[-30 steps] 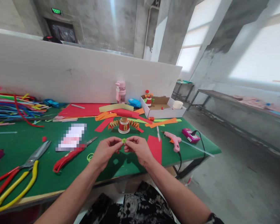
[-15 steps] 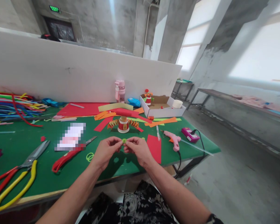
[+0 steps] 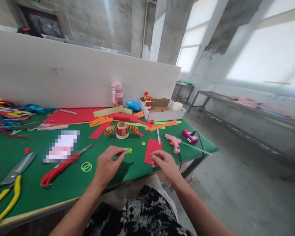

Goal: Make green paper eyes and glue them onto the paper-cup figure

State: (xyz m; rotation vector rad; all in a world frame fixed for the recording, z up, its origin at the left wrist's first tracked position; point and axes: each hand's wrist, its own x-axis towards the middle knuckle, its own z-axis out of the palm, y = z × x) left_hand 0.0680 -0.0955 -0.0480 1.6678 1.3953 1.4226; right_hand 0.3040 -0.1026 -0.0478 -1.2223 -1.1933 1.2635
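My left hand [image 3: 108, 165] is over the green table [image 3: 39, 196] with thumb and fingers pinched on a small green paper piece [image 3: 128, 150]. My right hand [image 3: 163, 163] hangs a little to the right, beside a red paper sheet [image 3: 151, 149], its fingers curled loosely; I see nothing in it. Beyond both hands stands a small red and white paper figure [image 3: 122, 129] with orange folded arms. A tiny green ring [image 3: 143, 143] lies by the red sheet.
Red-handled scissors [image 3: 61, 164], green paper loops [image 3: 86, 166] and larger scissors [image 3: 9, 180] lie left. A pink glue gun [image 3: 173, 141] with cord lies right. A white box [image 3: 162, 109], pink bottle [image 3: 116, 93] and coloured paper sit at the back, sticks [image 3: 5, 113] far left.
My hands were together, both pinching the green piece. Now they have parted; the left keeps the piece and the right has drawn off to the right. The view has swung right.
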